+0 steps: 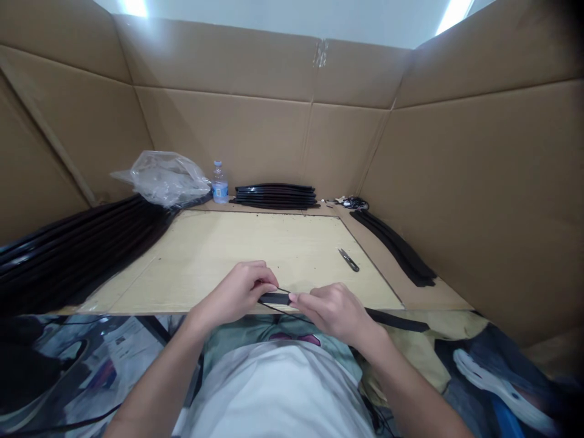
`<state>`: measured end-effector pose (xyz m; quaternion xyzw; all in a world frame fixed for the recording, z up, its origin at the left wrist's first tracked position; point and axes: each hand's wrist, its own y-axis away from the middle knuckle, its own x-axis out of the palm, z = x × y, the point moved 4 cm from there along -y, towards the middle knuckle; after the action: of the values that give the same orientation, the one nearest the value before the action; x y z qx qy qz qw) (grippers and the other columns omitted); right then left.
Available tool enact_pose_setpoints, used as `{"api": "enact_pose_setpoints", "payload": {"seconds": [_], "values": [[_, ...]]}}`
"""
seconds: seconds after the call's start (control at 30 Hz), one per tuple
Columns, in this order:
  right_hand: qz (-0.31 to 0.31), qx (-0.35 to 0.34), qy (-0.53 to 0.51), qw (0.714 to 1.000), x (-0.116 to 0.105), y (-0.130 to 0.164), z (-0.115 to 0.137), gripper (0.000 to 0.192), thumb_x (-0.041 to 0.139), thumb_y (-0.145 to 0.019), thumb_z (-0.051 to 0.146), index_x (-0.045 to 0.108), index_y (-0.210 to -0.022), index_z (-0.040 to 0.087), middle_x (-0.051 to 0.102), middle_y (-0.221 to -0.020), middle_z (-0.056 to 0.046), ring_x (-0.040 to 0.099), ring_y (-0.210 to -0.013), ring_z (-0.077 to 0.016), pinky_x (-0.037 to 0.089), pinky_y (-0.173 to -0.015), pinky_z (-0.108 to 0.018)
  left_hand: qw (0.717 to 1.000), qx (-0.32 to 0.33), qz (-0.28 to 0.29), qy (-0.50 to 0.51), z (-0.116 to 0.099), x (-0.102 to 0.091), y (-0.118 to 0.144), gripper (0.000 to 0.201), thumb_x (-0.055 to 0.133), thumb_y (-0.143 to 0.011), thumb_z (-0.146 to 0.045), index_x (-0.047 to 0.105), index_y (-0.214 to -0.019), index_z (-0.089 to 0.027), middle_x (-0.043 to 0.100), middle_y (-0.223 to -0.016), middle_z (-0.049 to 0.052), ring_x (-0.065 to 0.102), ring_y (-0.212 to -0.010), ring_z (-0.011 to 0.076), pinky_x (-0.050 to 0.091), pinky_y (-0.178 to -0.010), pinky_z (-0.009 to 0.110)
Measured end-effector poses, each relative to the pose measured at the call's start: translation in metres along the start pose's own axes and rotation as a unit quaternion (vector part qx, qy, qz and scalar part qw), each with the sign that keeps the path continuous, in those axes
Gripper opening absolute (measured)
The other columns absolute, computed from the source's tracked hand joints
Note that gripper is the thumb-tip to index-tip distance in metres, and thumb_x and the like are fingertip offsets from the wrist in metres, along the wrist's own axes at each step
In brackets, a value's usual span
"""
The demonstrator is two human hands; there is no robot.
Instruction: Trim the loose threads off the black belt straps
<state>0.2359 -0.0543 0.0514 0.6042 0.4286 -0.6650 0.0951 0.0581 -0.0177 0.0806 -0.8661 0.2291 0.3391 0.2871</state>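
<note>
- Centrally, the left hand [237, 295] and the right hand [335, 310] met over the near edge of the surface [255, 249], a pale wooden board.
- Fingers of the left hand [267, 286] were closed in a pinch on one end of a black strip [276, 298]; fingers of the right hand [294, 298] were closed on the same strip just beside them.
- Between the two sets of fingers only a short length of the strip showed; the rest ran past the right hand, away from the fingers, and out over the surface's edge to the right.
- A thin dark thread [285, 291] rose from the strip between the fingertips.
- Beyond the right fingers, well apart, a small pair of snips [348, 260] lay on the surface.
- Further beyond, against the cardboard wall [274, 134], lay a stack of black strips [276, 196], with a water bottle [219, 182] and a clear plastic bag [164, 176] to its left.
- Far left of the left fingers lay a long bundle of black strips [68, 249]; far right of the right fingers lay a flat pile of dark strips [396, 246].
</note>
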Motion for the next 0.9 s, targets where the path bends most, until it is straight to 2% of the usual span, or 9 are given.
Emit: {"api": "enact_pose_setpoints", "payload": {"seconds": [0.13,0.23,0.33,0.47,0.53,0.73,0.9], "values": [[-0.015,-0.011,-0.014,1.0,-0.006,0.003,-0.007,0.027,0.04,-0.096,0.028,0.062,-0.082,0.02,0.042,-0.049,0.005,0.031,-0.045,-0.0083,0.017,-0.05,-0.028,0.998,-0.048,-0.011,0.033,0.02,-0.021,0.003,0.018,0.052,-0.084,-0.024,0.066,-0.075,-0.017,0.064,-0.077,0.003,0.057,-0.07,0.0138,0.042,-0.065,0.024],[-0.024,-0.018,-0.024,0.999,-0.012,0.005,-0.012,0.029,0.04,-0.095,0.026,0.061,-0.076,0.019,0.039,-0.049,0.005,0.031,-0.045,-0.0084,0.019,-0.05,-0.028,0.993,-0.094,-0.003,0.07,0.038,-0.028,0.005,0.021,0.056,-0.082,-0.033,0.065,-0.075,-0.016,0.063,-0.074,0.003,0.055,-0.068,0.0147,0.041,-0.063,0.025],[-0.039,-0.016,-0.022,0.999,-0.018,0.007,-0.018,0.028,0.043,-0.094,0.024,0.059,-0.072,0.019,0.037,-0.049,0.005,0.03,-0.045,-0.0088,0.02,-0.051,-0.028,0.985,-0.123,0.022,0.118,0.049,-0.025,0.005,0.023,0.055,-0.081,-0.037,0.062,-0.075,-0.016,0.06,-0.07,0.001,0.051,-0.065,0.0141,0.04,-0.061,0.025],[-0.067,-0.023,-0.023,0.997,-0.026,0.01,-0.023,0.023,0.047,-0.093,0.022,0.06,-0.074,0.018,0.038,-0.049,0.005,0.03,-0.045,-0.0089,0.022,-0.051,-0.028,0.973,-0.116,0.062,0.188,0.05,-0.015,0.003,0.019,0.053,-0.082,-0.033,0.059,-0.078,-0.016,0.058,-0.075,0.001,0.051,-0.069,0.0138,0.041,-0.065,0.025],[-0.075,-0.024,-0.018,0.997,-0.027,0.011,-0.025,0.024,0.047,-0.093,0.022,0.06,-0.073,0.018,0.039,-0.049,0.005,0.032,-0.046,-0.0088,0.023,-0.051,-0.028,0.971,-0.117,0.042,0.206,0.052,-0.015,0.001,0.019,0.054,-0.082,-0.034,0.059,-0.079,-0.016,0.057,-0.075,0.001,0.051,-0.071,0.0141,0.042,-0.068,0.026],[-0.075,-0.027,0.012,0.997,-0.022,0.012,-0.028,0.021,0.048,-0.092,0.021,0.062,-0.077,0.018,0.039,-0.049,0.005,0.033,-0.046,-0.0086,0.022,-0.05,-0.027,0.952,-0.142,-0.068,0.264,0.068,-0.023,-0.001,0.024,0.058,-0.08,-0.039,0.06,-0.085,-0.015,0.059,-0.074,0.002,0.054,-0.074,0.0155,0.041,-0.074,0.028],[-0.068,0.007,0.025,0.997,-0.017,0.014,-0.033,0.023,0.048,-0.092,0.023,0.062,-0.075,0.019,0.038,-0.05,0.004,0.033,-0.047,-0.0097,0.021,-0.05,-0.029,0.925,-0.138,-0.091,0.341,0.074,-0.024,0.001,0.021,0.063,-0.078,-0.035,0.062,-0.075,-0.013,0.055,-0.069,0.0,0.049,-0.068,0.0119,0.038,-0.068,0.024]]}}
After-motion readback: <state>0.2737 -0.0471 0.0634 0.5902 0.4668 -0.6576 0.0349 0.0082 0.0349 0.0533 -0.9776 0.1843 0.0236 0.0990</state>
